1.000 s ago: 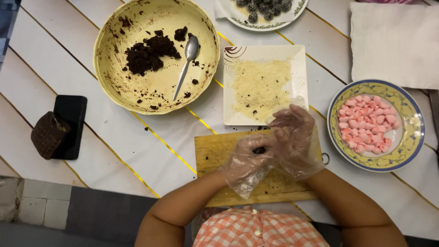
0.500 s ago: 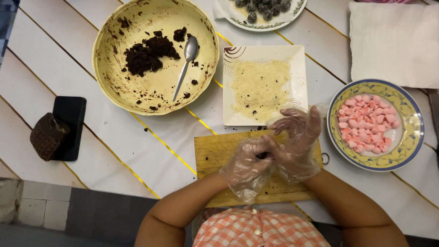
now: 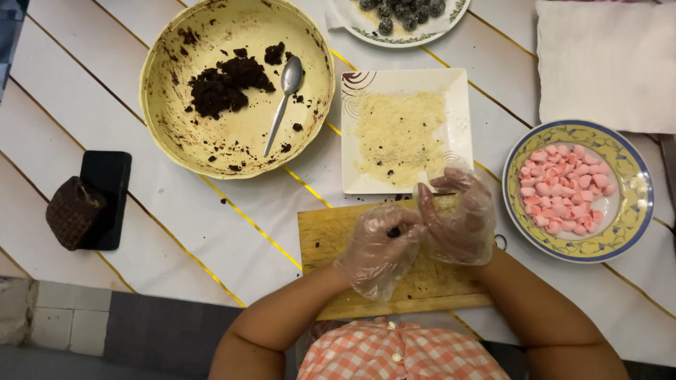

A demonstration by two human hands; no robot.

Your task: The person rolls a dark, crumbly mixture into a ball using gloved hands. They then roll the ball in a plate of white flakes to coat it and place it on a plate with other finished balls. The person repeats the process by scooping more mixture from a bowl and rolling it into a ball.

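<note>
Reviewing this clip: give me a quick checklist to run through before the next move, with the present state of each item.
1. Dark lump enclosed between both hands: ok.
2. Gloves on left hand and right hand: ok.
3. Crumb plate close ahead of the hands: ok.
4. Cutting board beneath the hands: ok.
5. Lump fully rounded: cannot tell, mostly hidden.
6. Dark mix left in the yellow bowl: ok.

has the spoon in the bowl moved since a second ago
No. The spoon lies at the same slant in the bowl, its scoop beside the dark mix.
</note>
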